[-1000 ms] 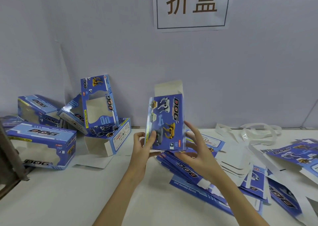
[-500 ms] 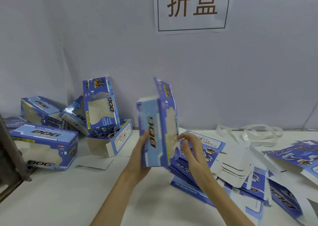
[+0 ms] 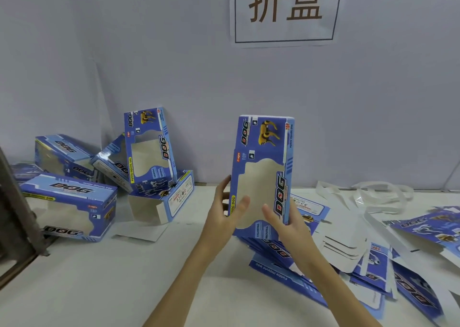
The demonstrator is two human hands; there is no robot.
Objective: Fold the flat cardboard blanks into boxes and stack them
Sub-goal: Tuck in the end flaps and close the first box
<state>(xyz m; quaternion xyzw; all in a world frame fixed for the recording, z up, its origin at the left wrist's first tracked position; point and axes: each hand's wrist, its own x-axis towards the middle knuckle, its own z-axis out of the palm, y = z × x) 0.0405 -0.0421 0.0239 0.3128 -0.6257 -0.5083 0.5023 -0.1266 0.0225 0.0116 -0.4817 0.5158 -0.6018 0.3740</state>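
I hold a blue "DOG" box upright above the table, its window side facing me. My left hand grips its lower left edge, thumb on the window. My right hand grips its lower right edge, thumb on the front face. Under and behind the box lies a pile of flat blue blanks. Several folded boxes stand and lean in a heap at the left against the wall, one long box lying in front.
More flat blanks and white cardboard pieces spread over the right side of the white table. White plastic strips lie at the back right. A dark metal frame stands at the left edge. A wall with a sign closes the back.
The box has turned from its narrow side to its window face toward me and sits squared open. Both hands shifted to grip its lower edges.
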